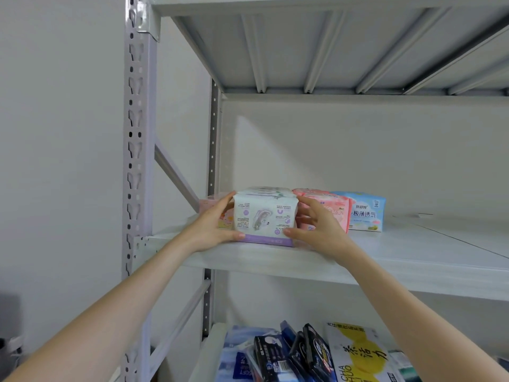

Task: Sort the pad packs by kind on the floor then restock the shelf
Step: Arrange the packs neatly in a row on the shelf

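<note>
White-and-purple pad pack [264, 216] stands upright on the middle shelf [413, 252], near its front edge, clamped between both hands, and from here I read its printed back face turned toward the camera. Further pack edges of the same kind show along its top, just behind the front one; I cannot tell how many. The left hand [213, 224] wraps the pack's left side, fingers curled round the edge and thumb on the purple band at the bottom. The right hand [316, 227] grips the opposite side, thumb on the lower front corner and fingers spread over the upper right edge. Just behind the left hand a pink pack [209, 204] peeks out, mostly hidden. Behind and beyond the right hand a row of pink pad packs [325, 199] touches the held pack, and past those, on the far side from the hands, stands a light blue pad pack [366, 210]. Outside the left forearm rises the perforated grey upright [136, 133]. Below both forearms, the lower shelf carries leaning black packs [303, 351], a white pack with yellow print [358, 354] under the right arm, and a blue-and-white pack [237, 354].
</note>
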